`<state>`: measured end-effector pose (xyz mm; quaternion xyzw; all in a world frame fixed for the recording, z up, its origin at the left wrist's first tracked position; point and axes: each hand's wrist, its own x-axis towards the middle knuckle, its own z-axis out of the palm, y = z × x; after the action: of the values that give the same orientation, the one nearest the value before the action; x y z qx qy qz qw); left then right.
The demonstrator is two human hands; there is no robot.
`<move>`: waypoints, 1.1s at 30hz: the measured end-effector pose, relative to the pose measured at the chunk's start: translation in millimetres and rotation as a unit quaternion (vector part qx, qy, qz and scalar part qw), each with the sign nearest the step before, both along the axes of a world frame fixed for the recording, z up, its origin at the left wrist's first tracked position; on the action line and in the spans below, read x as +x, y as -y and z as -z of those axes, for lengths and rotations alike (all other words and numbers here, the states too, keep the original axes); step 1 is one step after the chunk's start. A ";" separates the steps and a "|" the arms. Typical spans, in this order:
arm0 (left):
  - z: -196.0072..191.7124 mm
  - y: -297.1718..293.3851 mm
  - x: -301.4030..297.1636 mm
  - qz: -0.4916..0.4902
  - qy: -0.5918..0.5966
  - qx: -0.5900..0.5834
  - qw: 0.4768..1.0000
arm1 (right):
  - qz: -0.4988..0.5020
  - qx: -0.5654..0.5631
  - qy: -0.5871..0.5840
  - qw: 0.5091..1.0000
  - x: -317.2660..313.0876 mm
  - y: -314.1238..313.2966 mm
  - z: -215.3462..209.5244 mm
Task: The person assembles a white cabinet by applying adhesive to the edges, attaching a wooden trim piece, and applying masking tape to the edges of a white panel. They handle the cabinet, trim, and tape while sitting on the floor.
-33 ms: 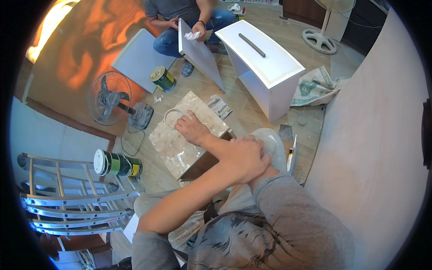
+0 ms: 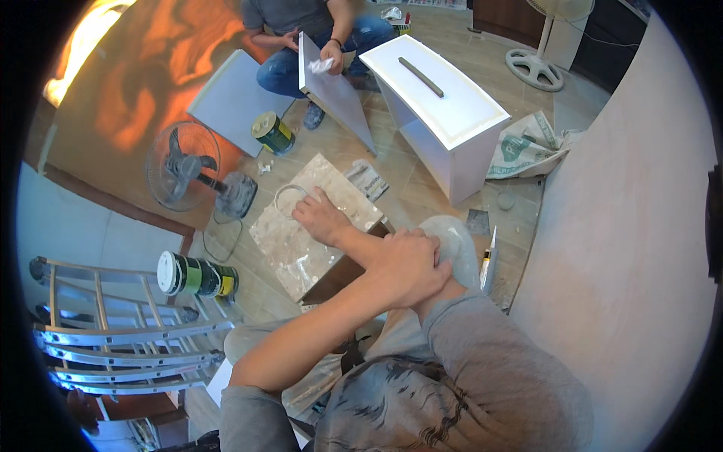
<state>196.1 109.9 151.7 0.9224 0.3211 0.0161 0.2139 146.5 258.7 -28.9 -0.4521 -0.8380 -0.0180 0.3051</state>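
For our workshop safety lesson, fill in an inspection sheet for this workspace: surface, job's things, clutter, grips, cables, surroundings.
Surface: tiled floor, dusty in places.
Job's things: stained pale slab lying on a dark box, with a ring mark near its far edge.
Clutter: upright tin, tin on its side, printed sack, tube.
Grips: right hand open, flat on the slab; left hand closed over the right forearm.
Cables: the floor fan has a cable looping on the floor.
Surroundings: folded ladder, white cabinet, another person holding a white panel.
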 end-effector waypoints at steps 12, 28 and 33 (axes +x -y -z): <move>-8.1 -0.2 3.7 0.039 0.056 -0.113 0.991 | 0.048 0.003 -0.056 0.997 9.5 -19.9 0.1; -50.3 -9.5 -73.5 -0.027 0.208 -0.466 0.860 | 0.040 -0.058 -0.104 0.992 11.9 -20.1 -33.4; -54.9 -76.1 -176.8 -0.272 0.365 -0.370 0.810 | -0.001 -0.069 -0.291 0.954 28.8 -2.8 -91.6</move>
<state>19.4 185.9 206.6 0.5749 0.4388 0.2891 0.6271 175.3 261.5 62.7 -0.4570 -0.7127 0.1719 0.5037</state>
